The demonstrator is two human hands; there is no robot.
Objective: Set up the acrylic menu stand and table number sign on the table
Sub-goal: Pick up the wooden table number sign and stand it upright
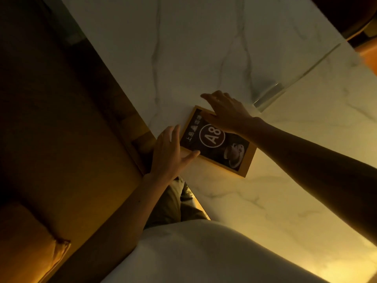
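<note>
On the marble table (204, 48), the acrylic menu stand (295, 72) lies beside your right hand (226, 113). The table number sign (216, 141) lies flat near the edge; both hands rest on it with spread fingers, left hand (169, 152) included. In my judgement, both pieces are not yet set up.

Dim, warm amber light washes over everything here. The marble table (204, 48) takes most of it, pale and evenly lit up top, glowing yellow near the bottom right. The left side sinks into deep brown shadow, detail nearly gone. The right forearm (306, 156) reads as a dark silhouette. A thin glare line glints on the clear acrylic stand (285, 82). Soft focus throughout, straight table edges lean from the wide lens, corners go black.
</note>
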